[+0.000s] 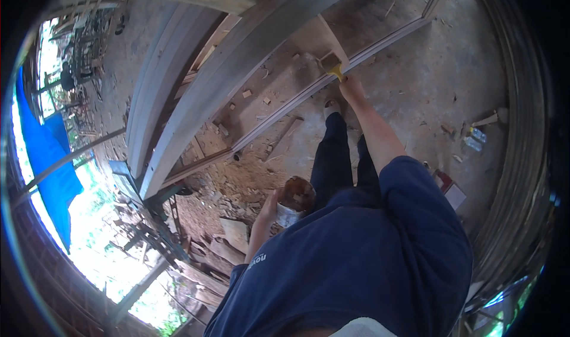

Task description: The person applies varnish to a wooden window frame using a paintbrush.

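My right hand (pixel 351 90) reaches far forward, its fingers closed round a yellow paintbrush (pixel 336 70). The brush's wide end meets a long, narrow wooden frame rail (pixel 297 103) near a crosspiece; its bristles are hard to make out. Close to my body, my left hand (pixel 271 207) is wrapped round the side of a round can (pixel 290 216). The can is open at the top, with a brown content or coating showing inside. Its lower part is pale and partly hidden by my shirt.
Large curved-looking wooden beams (pixel 202 94) lie left of the frame. Wood scraps and shavings (pixel 231 186) litter the floor. At right are clear plastic bottles (pixel 475 139), a hammer-like tool (pixel 491 117) and stacked long boards (pixel 525 159). A blue tarp (pixel 50 165) hangs far left.
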Action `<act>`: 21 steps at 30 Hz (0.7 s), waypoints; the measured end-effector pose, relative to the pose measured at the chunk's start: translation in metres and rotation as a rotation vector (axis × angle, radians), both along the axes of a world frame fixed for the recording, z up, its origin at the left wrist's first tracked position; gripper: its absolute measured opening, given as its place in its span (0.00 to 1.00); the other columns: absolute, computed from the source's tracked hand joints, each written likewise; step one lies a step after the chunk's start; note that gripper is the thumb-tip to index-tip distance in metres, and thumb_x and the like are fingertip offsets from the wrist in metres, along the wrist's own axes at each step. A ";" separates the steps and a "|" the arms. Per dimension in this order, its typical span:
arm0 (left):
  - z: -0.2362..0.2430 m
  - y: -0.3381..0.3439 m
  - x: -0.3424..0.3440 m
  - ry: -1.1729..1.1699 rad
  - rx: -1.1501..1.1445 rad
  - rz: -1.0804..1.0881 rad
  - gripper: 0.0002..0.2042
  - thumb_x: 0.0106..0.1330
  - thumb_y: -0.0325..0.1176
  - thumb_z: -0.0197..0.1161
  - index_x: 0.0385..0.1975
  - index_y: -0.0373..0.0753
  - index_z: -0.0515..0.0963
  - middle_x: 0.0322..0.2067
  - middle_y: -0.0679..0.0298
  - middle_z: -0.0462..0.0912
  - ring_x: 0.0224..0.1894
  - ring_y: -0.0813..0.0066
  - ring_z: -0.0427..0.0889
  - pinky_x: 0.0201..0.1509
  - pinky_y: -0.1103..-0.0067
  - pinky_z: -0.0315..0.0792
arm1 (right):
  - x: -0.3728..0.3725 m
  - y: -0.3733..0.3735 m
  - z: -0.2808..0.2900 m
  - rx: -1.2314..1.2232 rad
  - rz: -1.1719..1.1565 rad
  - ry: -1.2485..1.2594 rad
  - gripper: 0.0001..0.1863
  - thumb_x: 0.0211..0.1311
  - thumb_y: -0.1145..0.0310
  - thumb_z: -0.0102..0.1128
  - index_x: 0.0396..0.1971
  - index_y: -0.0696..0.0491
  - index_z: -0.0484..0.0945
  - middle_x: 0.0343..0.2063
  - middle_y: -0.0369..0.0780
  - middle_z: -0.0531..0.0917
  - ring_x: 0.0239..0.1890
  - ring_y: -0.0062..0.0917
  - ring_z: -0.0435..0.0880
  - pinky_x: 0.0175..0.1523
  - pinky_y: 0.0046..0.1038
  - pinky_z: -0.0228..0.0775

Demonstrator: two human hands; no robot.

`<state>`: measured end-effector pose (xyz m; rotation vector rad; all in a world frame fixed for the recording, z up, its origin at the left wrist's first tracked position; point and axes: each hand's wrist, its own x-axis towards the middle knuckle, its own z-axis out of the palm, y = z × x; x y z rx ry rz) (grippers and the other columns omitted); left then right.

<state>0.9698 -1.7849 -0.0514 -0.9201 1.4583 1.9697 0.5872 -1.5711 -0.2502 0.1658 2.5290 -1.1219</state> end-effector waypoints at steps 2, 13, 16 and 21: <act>0.025 0.005 -0.029 0.021 -0.153 -0.195 0.34 0.71 0.57 0.38 0.55 0.28 0.70 0.51 0.53 0.78 0.53 0.64 0.76 0.58 0.71 0.67 | -0.004 0.004 0.013 0.019 0.045 -0.042 0.17 0.68 0.60 0.45 0.45 0.56 0.76 0.34 0.55 0.81 0.39 0.55 0.79 0.41 0.47 0.69; -0.001 0.000 -0.037 -0.088 -0.404 -0.381 0.34 0.66 0.60 0.46 0.52 0.31 0.73 0.43 0.53 0.81 0.48 0.64 0.78 0.53 0.72 0.69 | -0.024 -0.019 0.050 -0.588 -0.061 0.240 0.13 0.67 0.61 0.48 0.44 0.51 0.75 0.29 0.51 0.82 0.35 0.48 0.82 0.40 0.42 0.73; -0.009 -0.010 -0.046 -0.191 -0.413 -0.475 0.33 0.66 0.60 0.48 0.52 0.32 0.73 0.43 0.55 0.81 0.48 0.64 0.78 0.53 0.73 0.69 | -0.027 0.005 -0.065 -0.372 -0.157 0.051 0.15 0.69 0.58 0.45 0.46 0.49 0.74 0.33 0.52 0.82 0.39 0.48 0.81 0.43 0.43 0.73; -0.024 -0.024 -0.051 -0.332 -0.396 -0.526 0.31 0.69 0.56 0.45 0.55 0.31 0.72 0.47 0.53 0.80 0.51 0.63 0.77 0.55 0.72 0.68 | -0.006 0.034 -0.230 -0.010 -0.252 -0.213 0.20 0.69 0.52 0.42 0.44 0.50 0.77 0.35 0.51 0.83 0.41 0.50 0.81 0.46 0.45 0.72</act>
